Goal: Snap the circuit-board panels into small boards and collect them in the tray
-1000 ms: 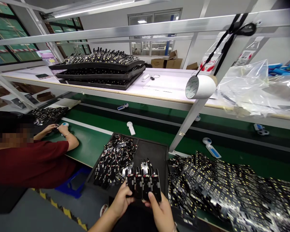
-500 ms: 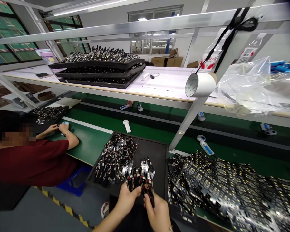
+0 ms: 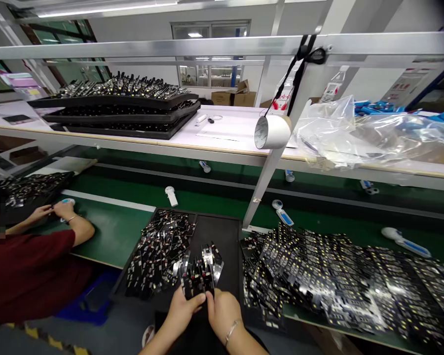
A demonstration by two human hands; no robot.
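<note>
A bundle of small black circuit boards (image 3: pixel 197 277) with silvery metal strips is gripped from below by both hands, over the front of a black tray. My left hand (image 3: pixel 183 309) is closed on the bundle's left side, its thumb across the front. On the right side, my right hand (image 3: pixel 224 314) is closed with its thumb pressed on the boards; the other fingers are mostly hidden. Many similar boards (image 3: pixel 157 254) lie jumbled in the left part of the black tray (image 3: pixel 222 229). To the right, a wide heap of overlapping boards with yellow dots (image 3: pixel 333 281) covers the bench.
White handheld devices (image 3: pixel 171 195) lie on the green conveyor (image 3: pixel 222 197) behind. A metal post (image 3: pixel 264 185) rises behind the tray. The shelf above holds stacked foam trays (image 3: pixel 122 118) and plastic bags (image 3: pixel 355 133). A person in a red sleeve (image 3: pixel 40 251) works at the left.
The camera view has turned to the right, so the surroundings sit further left. Both hands still grip the bundle, and the right hand's thumb has shifted toward the left thumb at its lower edge.
</note>
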